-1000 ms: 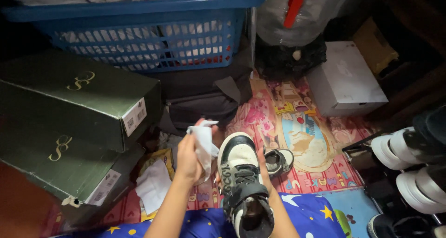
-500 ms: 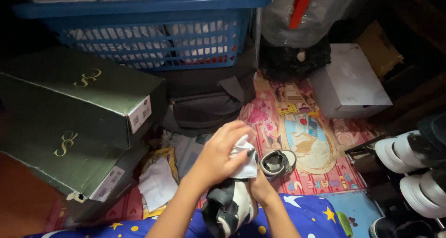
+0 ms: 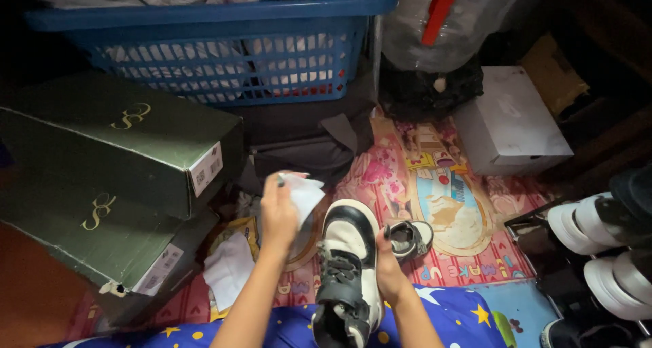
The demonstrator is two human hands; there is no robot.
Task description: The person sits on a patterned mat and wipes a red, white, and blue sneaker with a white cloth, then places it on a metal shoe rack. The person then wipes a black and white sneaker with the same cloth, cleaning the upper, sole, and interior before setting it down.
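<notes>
Lifted my left hand (image 3: 278, 215) off the toe since half a sec ago: it was pressing the white wipe (image 3: 303, 193) onto the shoe, now it's up and just left of it, wipe no longer touching. Shoe turned too, toe pointing away from me again, upper facing up. I read that as a wiping pass done, toe cap showing for a look.

Counted, big to small: 1 blue basket (image 3: 204, 56) well beyond my fingers; 2 dark green boxes (image 3: 122, 144) stacked to the left; 1 white box (image 3: 513, 120) far right; 1 black-and-white high-top shoe (image 3: 346, 266) w/ strap, between my hands; 1 small shoe (image 3: 406, 238) just right of my right fingers; 1 crumpled white paper (image 3: 227, 270) down-left of my left wrist; 1 wipe.

Left fingers pinched together on the wipe. Right hand (image 3: 387, 273) clamped on the high-top's side, thumb hidden behind it.
</notes>
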